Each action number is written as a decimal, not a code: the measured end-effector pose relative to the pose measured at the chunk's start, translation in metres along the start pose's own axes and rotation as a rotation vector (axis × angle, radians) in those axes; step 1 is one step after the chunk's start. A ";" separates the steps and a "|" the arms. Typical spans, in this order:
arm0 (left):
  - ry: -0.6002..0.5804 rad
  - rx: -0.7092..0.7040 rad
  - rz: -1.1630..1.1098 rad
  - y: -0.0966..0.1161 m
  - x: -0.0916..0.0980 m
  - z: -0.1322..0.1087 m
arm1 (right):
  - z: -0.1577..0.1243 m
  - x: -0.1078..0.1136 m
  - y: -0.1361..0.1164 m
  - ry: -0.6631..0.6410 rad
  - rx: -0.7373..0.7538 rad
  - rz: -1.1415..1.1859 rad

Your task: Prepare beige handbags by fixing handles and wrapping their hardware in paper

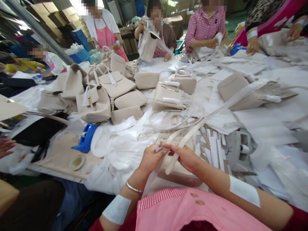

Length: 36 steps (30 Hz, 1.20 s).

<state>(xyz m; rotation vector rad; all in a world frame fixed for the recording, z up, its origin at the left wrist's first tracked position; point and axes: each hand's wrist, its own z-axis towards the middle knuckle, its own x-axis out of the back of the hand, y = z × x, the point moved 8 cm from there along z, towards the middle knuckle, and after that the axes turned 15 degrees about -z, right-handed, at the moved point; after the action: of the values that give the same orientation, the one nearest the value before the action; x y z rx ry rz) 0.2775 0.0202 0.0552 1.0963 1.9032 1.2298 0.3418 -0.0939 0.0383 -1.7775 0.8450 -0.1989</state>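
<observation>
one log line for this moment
left hand: pinches strap | right hand: grips strap | nearby: beige bags, white paper | co-workers opposite

Head-worn view, forward-down, close over left hand (150,158), right hand (186,157), worktable (60,150).

Pink apron (192,211), red sleeves (297,219) (silver bangle (133,188)).

the strap (190,132) smears into blur at its far end, can't tell where it stops. bag (179,175) mostly covered by the left hand (150,158) and right hand (186,157). co-worker's hand (6,146) cut off at left edge.
</observation>
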 end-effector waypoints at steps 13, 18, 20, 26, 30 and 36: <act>-0.274 -0.022 0.235 0.025 0.012 -0.029 | 0.027 0.028 -0.008 0.144 -0.076 0.182; -0.219 0.213 -0.080 -0.020 -0.010 -0.036 | 0.030 0.039 -0.004 0.196 -0.088 0.166; -0.255 0.294 -0.245 -0.034 -0.022 -0.040 | 0.029 0.043 0.000 0.202 -0.098 0.167; -0.237 0.375 -0.454 -0.050 -0.025 -0.041 | 0.028 0.053 0.004 0.222 -0.102 0.210; -0.144 0.312 -0.325 -0.047 -0.014 -0.037 | 0.030 0.055 -0.002 0.202 -0.077 0.202; -0.180 0.357 -0.644 -0.045 -0.025 -0.032 | 0.032 0.056 -0.001 0.197 -0.072 0.201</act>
<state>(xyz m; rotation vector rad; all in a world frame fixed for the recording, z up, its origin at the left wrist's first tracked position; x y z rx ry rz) 0.2486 -0.0253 0.0273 0.6341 2.1345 0.4347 0.3994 -0.1046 0.0121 -1.7459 1.1784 -0.2158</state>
